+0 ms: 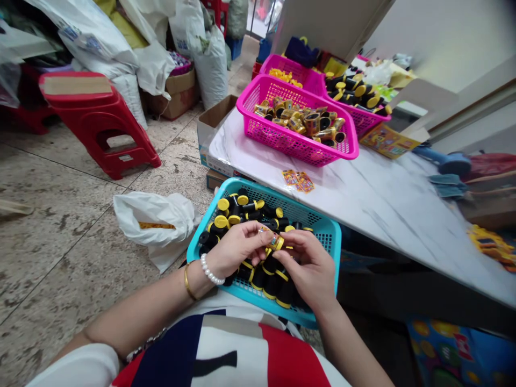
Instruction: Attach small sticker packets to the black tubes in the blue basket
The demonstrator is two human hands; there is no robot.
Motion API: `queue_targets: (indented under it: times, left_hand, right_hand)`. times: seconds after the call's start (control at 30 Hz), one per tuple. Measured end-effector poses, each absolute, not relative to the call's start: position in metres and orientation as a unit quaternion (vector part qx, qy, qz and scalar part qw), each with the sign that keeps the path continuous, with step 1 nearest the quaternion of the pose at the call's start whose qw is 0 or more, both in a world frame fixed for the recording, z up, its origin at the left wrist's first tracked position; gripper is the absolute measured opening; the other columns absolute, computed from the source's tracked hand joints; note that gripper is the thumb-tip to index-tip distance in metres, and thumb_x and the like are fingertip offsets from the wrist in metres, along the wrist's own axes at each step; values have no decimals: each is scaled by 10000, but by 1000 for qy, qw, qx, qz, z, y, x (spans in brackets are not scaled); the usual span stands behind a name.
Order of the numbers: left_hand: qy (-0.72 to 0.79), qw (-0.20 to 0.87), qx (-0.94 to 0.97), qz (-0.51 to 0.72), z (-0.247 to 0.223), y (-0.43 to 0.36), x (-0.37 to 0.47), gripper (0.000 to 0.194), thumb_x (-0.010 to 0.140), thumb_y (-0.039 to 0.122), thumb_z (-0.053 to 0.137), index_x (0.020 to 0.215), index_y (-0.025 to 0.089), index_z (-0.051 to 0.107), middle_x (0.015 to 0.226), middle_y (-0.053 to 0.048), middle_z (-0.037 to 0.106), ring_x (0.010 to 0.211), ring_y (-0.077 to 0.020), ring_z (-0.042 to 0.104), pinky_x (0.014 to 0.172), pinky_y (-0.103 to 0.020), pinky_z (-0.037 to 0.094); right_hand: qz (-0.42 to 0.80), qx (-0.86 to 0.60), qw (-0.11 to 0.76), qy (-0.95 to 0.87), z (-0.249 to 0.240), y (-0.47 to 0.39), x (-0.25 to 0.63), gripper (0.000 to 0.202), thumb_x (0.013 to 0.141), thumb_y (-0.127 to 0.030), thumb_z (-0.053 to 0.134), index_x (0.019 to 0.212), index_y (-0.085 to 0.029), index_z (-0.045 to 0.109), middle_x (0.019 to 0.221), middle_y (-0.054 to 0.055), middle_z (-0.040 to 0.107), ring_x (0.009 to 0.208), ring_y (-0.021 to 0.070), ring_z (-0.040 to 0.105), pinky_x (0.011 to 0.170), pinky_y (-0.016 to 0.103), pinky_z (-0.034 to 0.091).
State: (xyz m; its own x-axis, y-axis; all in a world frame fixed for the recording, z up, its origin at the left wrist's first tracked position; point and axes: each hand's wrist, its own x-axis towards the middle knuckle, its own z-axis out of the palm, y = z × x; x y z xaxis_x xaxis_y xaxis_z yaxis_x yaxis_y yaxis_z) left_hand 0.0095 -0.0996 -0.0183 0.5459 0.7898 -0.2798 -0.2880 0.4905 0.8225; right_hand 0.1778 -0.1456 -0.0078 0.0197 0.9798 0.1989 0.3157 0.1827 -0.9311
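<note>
A labelled container (276, 242) with a yellow end is held above the blue basket (337, 242), between both hands. By the left hand (237, 248), the label side is gripped, with thumb and fingers closed on it. By the right hand (309, 264), the yellow end is pinched between thumb and fingers; the outer fingers are loosely curled. The full extent of contact is partly hidden.

Directions are read from the labelled container. The blue basket is filled with black containers (285, 287), many fitted with yellow lids. At 1 o'clock, loose printed labels (298, 181) are laid on the marble-patterned table (371, 188). At 12 o'clock, beyond the labels, a pink basket (298, 151) is placed on the table and loaded with wrapped containers (312, 122). At 9 o'clock, a white bag (157, 215) is set on the floor. At 10 o'clock, a red stool (88, 115) is positioned.
</note>
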Motion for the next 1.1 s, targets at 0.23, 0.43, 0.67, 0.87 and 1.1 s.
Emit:
queue_targets:
  times: [0.23, 0.43, 0.67, 0.87, 1.1]
  left_hand:
    - [305, 749, 452, 377, -18, -100, 8, 298, 749, 285, 724, 985, 127, 633, 872, -41, 651, 763, -120, 590, 731, -247, 469]
    - [316, 663, 566, 375, -21, -96, 7, 302, 791, 259, 670, 1079, 169, 655, 1025, -80, 666, 929, -195, 611, 849, -314, 472]
    - [313, 660, 583, 357, -19, -90, 7, 309, 795, 352, 664, 1031, 153, 650, 857, -50, 660, 750, -149, 608, 671, -245, 473]
    - [335, 711, 526, 324, -16, -90, 4, 366, 799, 457, 635, 986, 153, 555, 727, 4, 595, 483, -76, 498, 457, -204, 386]
    - [327, 687, 562, 325, -16, -90, 0, 263, 826, 382, 615, 931, 142, 606, 790, -15, 593, 605, -94, 510, 535, -206, 412]
  right_hand:
    - [431, -577, 485, -497, -13, -146, 175, 222, 748, -293, 747, 951, -209, 715, 893, 41, 691, 689, 169, 680, 656, 319, 599]
    - [548, -561, 479, -394, -15, -139, 181, 283, 657, -303, 821, 890, -185, 713, 759, 14, 733, 599, 163, 697, 626, 310, 622]
    - [600, -535, 476, -357, -16, -132, 180, 257, 670, -328, 807, 823, -168, 677, 772, 20, 721, 577, 148, 685, 586, 292, 624]
    - [499, -508, 506, -486, -14, -135, 177, 247, 709, -249, 775, 927, -216, 663, 955, 29, 650, 842, 161, 665, 768, 306, 598]
    - [444, -531, 506, -516, -18, -138, 172, 262, 691, -222, 783, 942, -221, 706, 970, 53, 663, 870, 182, 663, 772, 319, 590]
